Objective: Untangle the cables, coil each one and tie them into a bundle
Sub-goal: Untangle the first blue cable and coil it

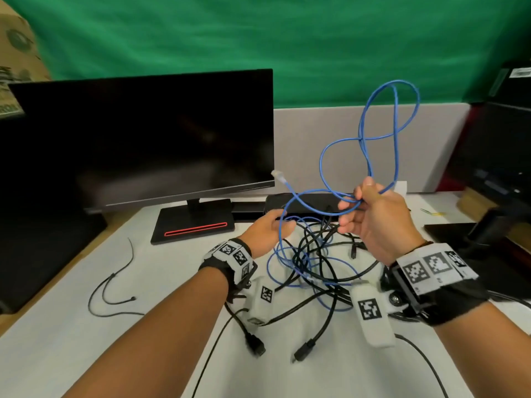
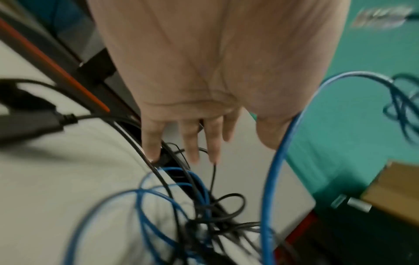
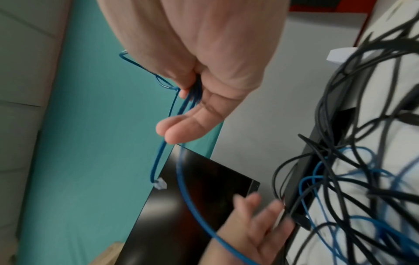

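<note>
Above the tangle (image 1: 313, 265) on the counter (image 1: 86, 340), right hand (image 1: 373, 216) pinches gathered blue cable (image 1: 370, 133) loops. Left hand (image 1: 270, 228), fingers relaxed, carries the trailing strand. Coiling is underway; next, feed another loop free of the black cables.

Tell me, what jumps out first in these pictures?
The blue cable rears up in big loops above the right hand, which pinches several strands. Below, a tangle of black cables and more blue loops sprawls on the white table. The left hand reaches in, fingers straight.
</note>
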Available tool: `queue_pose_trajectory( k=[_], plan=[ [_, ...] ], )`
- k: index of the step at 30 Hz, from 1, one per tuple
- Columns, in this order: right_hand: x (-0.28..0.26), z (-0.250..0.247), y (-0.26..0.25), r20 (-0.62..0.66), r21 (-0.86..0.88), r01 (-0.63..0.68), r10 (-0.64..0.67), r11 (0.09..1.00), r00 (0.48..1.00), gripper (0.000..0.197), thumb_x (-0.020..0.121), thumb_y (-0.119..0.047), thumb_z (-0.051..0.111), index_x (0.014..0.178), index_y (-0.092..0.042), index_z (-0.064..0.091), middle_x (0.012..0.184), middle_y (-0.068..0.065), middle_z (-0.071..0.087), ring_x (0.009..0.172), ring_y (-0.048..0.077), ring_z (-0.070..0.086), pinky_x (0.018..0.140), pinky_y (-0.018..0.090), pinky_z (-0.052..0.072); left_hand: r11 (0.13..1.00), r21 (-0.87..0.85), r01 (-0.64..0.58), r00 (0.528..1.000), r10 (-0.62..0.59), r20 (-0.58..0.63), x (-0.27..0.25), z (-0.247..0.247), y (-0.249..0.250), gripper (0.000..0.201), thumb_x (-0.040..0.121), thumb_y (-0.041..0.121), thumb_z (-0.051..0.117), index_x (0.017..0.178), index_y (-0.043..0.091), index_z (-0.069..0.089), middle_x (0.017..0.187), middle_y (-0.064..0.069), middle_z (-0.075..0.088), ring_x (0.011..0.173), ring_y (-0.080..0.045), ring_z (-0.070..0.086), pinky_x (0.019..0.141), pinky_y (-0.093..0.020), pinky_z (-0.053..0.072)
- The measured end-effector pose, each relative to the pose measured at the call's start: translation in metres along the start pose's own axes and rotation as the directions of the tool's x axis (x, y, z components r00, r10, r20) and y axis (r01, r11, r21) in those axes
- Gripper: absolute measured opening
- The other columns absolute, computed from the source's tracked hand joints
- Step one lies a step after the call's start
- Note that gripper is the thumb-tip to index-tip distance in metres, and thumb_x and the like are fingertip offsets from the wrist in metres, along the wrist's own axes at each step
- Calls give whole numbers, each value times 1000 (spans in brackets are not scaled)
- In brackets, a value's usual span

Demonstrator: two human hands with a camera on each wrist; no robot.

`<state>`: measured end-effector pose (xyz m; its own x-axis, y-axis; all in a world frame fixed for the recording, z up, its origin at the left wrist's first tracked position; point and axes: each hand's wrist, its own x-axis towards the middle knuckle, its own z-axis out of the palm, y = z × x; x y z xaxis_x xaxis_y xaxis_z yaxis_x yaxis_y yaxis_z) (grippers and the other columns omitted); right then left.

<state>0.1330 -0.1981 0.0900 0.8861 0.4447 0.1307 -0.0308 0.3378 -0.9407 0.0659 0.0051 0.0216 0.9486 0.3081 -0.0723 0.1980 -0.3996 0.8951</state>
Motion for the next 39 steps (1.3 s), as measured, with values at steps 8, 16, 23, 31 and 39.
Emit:
queue_pose_trajectory(
  k=[8,16,23,31,39],
  plan=[
    [0,-12,20,-15,-134,-53,52,990,999,12,102,-9,52,90,-10,54,85,18,67,53,23,67,51,32,58,762,-647,32,986,81,145,-33,-2,29,47,99,57,41,84,16,59,57,4,31,45,-13,40,55,-44,58],
    [-9,-42,18,69,-427,-196,248,883,966,30,95,9,51,117,-11,49,89,21,66,61,36,66,56,41,59,710,-679,-188,980,179,-84,-58,-39,42,27,104,34,46,105,23,70,68,4,37,46,-8,27,48,-23,30],
    [-31,-37,18,180,-378,-110,189,919,965,12,102,-1,48,112,-3,56,103,19,69,71,31,71,55,37,61,906,-408,-116,990,71,-122,-70,-13,47,29,103,44,46,116,34,69,121,2,63,104,-16,68,69,-42,59],
    [-41,-18,18,230,-144,-196,225,970,947,17,107,-16,40,108,-9,56,103,13,75,82,38,74,54,35,59,986,-30,-162,984,159,-85,-66,22,56,64,89,28,74,143,22,40,121,-3,63,94,-14,69,64,-18,52],
    [-34,-28,14,-8,-315,-78,80,946,997,18,101,-2,46,89,-10,58,79,12,68,63,25,67,62,40,59,956,-162,-246,928,184,-323,-65,2,66,15,101,14,52,96,4,63,55,4,53,56,-14,62,60,-44,59]
  ],
)
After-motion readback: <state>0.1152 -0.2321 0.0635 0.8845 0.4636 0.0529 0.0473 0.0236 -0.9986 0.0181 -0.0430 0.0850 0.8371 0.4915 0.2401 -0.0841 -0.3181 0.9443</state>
